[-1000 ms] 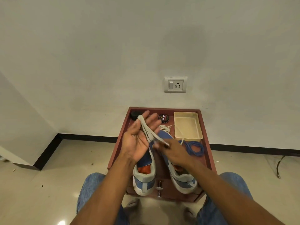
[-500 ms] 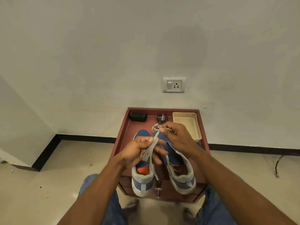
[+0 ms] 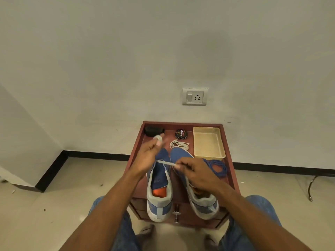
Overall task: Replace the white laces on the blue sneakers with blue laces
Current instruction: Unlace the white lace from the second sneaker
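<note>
The white lace [image 3: 164, 162] could slip loose and unroll if the person lets the pull go soft, because it is only wound round the left hand [image 3: 147, 153]. It could also flop down onto the blue laces [image 3: 218, 168] and get tangled with them.

The left hand's fingers [image 3: 159, 141] are curled, with the lace looped round the tips. The right hand [image 3: 194, 173] pinches the other end tight. The lace is stretched between them, above the two blue sneakers [image 3: 159, 189] on the tabletop [image 3: 229, 175]. Another white lace [image 3: 179, 144] lies bunched behind the shoes.
</note>
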